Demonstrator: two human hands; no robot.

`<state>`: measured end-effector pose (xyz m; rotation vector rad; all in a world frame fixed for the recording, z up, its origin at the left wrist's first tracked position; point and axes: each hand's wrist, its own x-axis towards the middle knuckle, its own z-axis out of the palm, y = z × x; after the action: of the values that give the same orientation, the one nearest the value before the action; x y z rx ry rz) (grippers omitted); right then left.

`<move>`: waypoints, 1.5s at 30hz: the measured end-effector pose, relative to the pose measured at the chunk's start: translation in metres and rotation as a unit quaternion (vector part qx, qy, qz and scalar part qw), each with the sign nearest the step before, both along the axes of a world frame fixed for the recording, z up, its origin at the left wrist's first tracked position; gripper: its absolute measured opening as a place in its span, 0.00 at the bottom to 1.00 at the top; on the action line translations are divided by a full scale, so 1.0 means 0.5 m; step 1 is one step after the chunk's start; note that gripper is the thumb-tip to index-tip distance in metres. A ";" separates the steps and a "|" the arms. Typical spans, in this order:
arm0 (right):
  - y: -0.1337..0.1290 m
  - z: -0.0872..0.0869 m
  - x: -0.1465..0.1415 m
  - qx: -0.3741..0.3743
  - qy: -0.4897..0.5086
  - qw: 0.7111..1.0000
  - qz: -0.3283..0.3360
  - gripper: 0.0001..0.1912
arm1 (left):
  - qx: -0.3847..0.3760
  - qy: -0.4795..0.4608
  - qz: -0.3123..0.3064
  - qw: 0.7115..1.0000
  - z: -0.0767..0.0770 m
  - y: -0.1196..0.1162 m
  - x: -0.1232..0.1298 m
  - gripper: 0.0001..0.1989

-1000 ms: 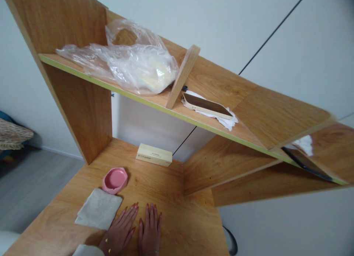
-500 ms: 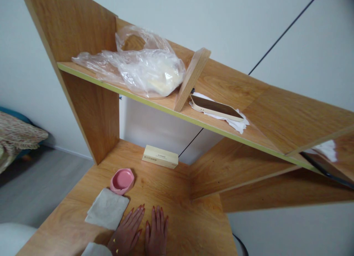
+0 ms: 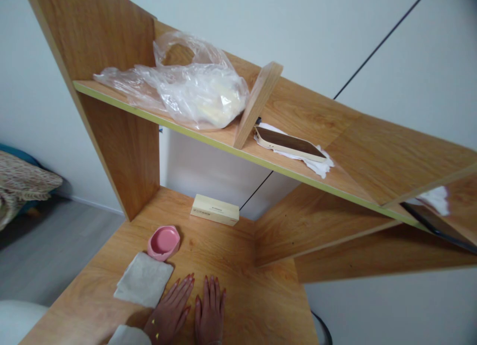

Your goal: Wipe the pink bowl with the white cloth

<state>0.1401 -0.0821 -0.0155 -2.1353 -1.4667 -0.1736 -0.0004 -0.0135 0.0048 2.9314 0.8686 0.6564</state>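
Observation:
My left hand (image 3: 172, 305) lies flat on the wooden desk (image 3: 257, 305), fingers stretched out and holding nothing. Beside it, close to its knuckles on the left, is a folded light grey cloth (image 3: 143, 280). To its right my right hand (image 3: 210, 310) rests palm down on the same surface, fingers extended, also with nothing in it. A small gap separates the two hands. Just behind the cloth sits a pink angular dish (image 3: 164, 242), which looks hollow inside.
A cream-coloured long box (image 3: 215, 210) stands at the desk's back edge. Above runs a wooden shelf (image 3: 354, 161) bearing a clear plastic bag (image 3: 201, 94) with pale contents, an upright divider (image 3: 259, 104), and a phone (image 3: 290, 144) on white tissue. A fringed blanket (image 3: 26, 181) lies at far left.
Both hands stay flat in the same places on the desk. The whole view has shifted very slightly; no object has moved.

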 end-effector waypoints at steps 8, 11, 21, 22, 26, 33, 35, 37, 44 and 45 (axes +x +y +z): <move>0.000 -0.004 0.001 0.004 -0.009 1.000 0.000 0.24 | -0.012 0.003 -0.001 1.000 0.022 0.004 -0.001 0.24; 0.000 -0.002 0.000 -0.003 -0.006 1.000 -0.001 0.24 | -0.015 -0.012 0.009 1.000 0.012 0.001 0.002 0.24; 0.000 -0.006 0.000 -0.005 -0.018 1.000 -0.005 0.24 | 0.022 -0.026 0.004 0.999 -0.009 0.005 0.000 0.30; 0.000 -0.005 0.001 -0.005 -0.019 1.000 -0.005 0.24 | 0.023 -0.024 0.002 0.999 -0.008 0.005 -0.001 0.30; 0.001 -0.002 0.001 -0.010 -0.020 1.000 -0.004 0.24 | 0.014 -0.005 -0.006 1.000 -0.005 0.005 -0.003 0.30; -0.003 -0.009 0.003 -0.016 -0.027 0.999 0.006 0.24 | 0.065 -0.013 0.007 0.998 -0.027 0.005 0.001 0.27; -0.003 -0.009 0.003 -0.016 -0.029 0.999 0.007 0.24 | 0.069 -0.012 0.008 0.997 -0.035 0.005 0.002 0.27; -0.002 -0.008 0.003 -0.017 -0.028 0.999 0.003 0.24 | 0.067 -0.013 0.008 0.998 -0.041 0.005 0.002 0.28; -0.001 -0.013 0.002 -0.018 -0.029 0.999 0.003 0.24 | 0.068 -0.007 0.007 0.998 -0.046 0.005 0.003 0.30; -0.001 -0.014 0.003 -0.015 -0.031 0.999 0.003 0.24 | 0.067 -0.008 0.006 0.998 -0.046 0.006 0.003 0.30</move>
<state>0.1414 -0.0827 -0.0224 -2.1669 -1.5189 -0.2177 0.0010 -0.0106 -0.0181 3.0347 0.8732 0.7677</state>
